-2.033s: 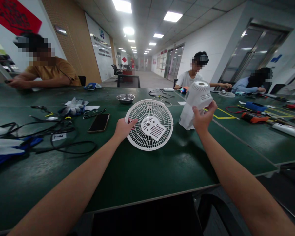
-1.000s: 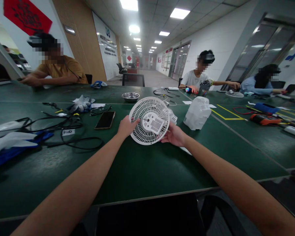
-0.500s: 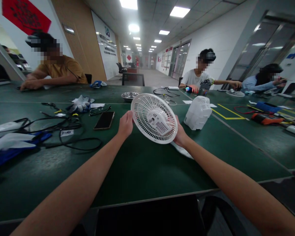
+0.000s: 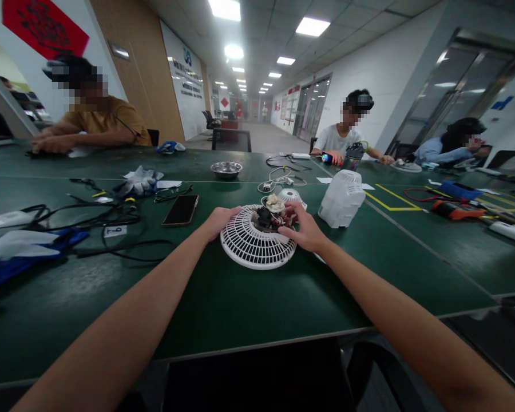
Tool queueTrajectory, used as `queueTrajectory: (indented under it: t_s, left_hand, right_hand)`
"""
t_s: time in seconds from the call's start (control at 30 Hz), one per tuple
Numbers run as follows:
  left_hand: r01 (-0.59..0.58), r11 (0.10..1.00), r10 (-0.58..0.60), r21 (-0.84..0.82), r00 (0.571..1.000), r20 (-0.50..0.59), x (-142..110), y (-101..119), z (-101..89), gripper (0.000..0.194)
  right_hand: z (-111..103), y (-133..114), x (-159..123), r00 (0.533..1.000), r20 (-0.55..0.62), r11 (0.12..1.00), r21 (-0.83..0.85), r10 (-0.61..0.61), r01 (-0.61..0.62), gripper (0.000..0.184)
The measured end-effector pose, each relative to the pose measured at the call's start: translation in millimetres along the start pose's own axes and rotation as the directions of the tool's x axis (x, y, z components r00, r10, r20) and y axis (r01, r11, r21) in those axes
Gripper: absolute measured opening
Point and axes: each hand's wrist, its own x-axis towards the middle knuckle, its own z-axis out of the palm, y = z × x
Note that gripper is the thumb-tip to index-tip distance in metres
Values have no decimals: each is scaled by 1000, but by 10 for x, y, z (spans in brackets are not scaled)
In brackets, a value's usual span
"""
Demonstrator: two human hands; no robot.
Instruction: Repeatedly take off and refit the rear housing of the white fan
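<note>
A white round fan grille [image 4: 257, 252] lies on the green table in front of me. Its motor [image 4: 266, 219], dark with wires and a cream-coloured part on top, faces up at the middle. My left hand [image 4: 218, 223] grips the left rim of the grille. At the motor's right side is my right hand [image 4: 305, 228], its thumb and fingers curved and apart; whether the fingertips touch the motor or its wires I cannot tell. Just behind the grille sits a white slotted cover [image 4: 292, 197], partly hidden.
To the right stands a translucent white plastic housing [image 4: 342, 200]. A phone [image 4: 181, 210], black cables [image 4: 124, 214] and gloves [image 4: 141, 180] lie left. Behind are a metal bowl [image 4: 226, 169] and a white cable [image 4: 278, 178]. Several people sit around the table.
The grille has come down from a raised, tilted position onto the table, turned over so the motor faces up. My right hand has moved from its rim to beside the motor.
</note>
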Motion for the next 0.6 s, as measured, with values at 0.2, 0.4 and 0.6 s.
queueTrajectory:
  t_s: [0.2, 0.4, 0.6]
  left_hand:
    - [-38, 988, 43, 150, 999, -28, 63, -56, -49, 50]
    - [-61, 983, 69, 170, 997, -45, 30, -47, -36, 50]
    - [-54, 987, 62, 152, 997, -47, -13, -14, -4, 49]
  right_hand:
    - [-44, 416, 111, 939, -340, 960, -241, 54, -143, 56]
    - [-4, 813, 198, 958, -217, 920, -304, 188, -249, 77]
    - [-53, 844, 209, 809, -365, 880, 76, 462, -468, 81]
